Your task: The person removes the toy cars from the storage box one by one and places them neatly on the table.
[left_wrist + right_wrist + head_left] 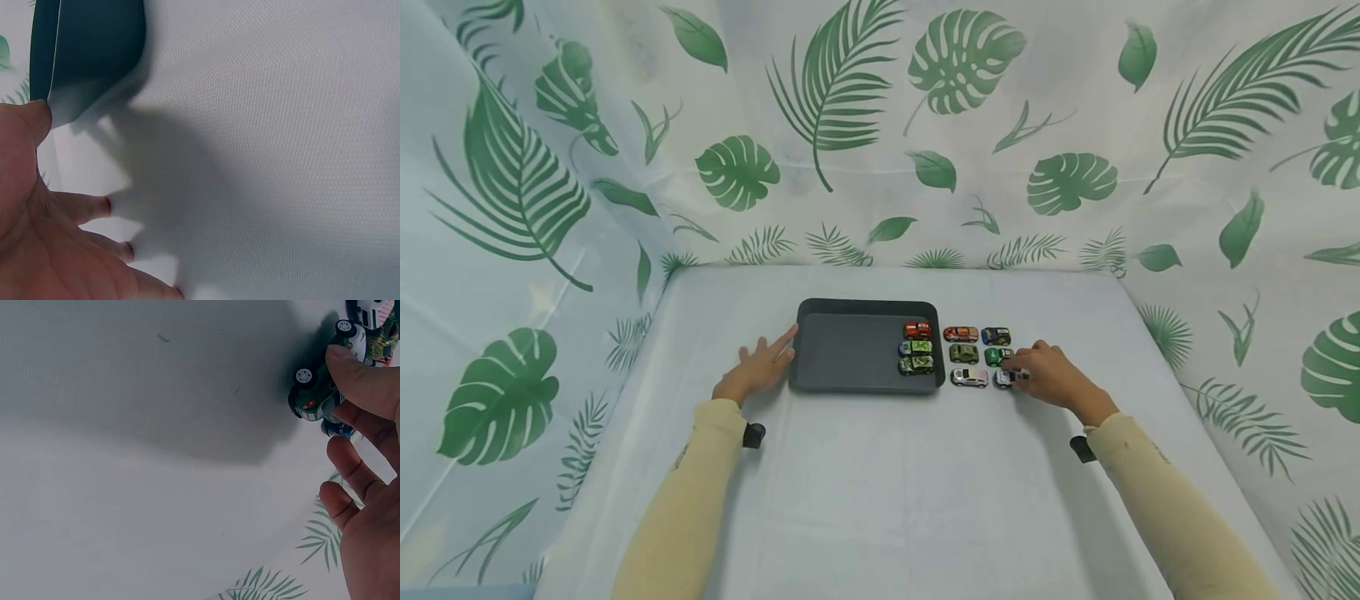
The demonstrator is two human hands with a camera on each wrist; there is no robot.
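My left hand (758,367) rests at the left end of a dark grey tray (850,388). Its thumb touches the tray's rim (55,69), and the other fingers spread out over the cloth. My right hand (1051,375) pinches a white and dark toy car (1006,379) between thumb and forefinger; in the right wrist view the same toy car (312,394) shows a dark green side, partly covered by the thumb. Just behind it is a green toy car (996,356). A white and pink toy car (970,378) lies to its left.
Inside the tray's right end stand a red toy car (917,331), a green and blue one and a camouflage-patterned one. Right of the tray are an orange-red toy car (961,334), a blue toy car (996,336) and an olive toy car (964,354). Leaf-printed curtains (880,208) surround the table.
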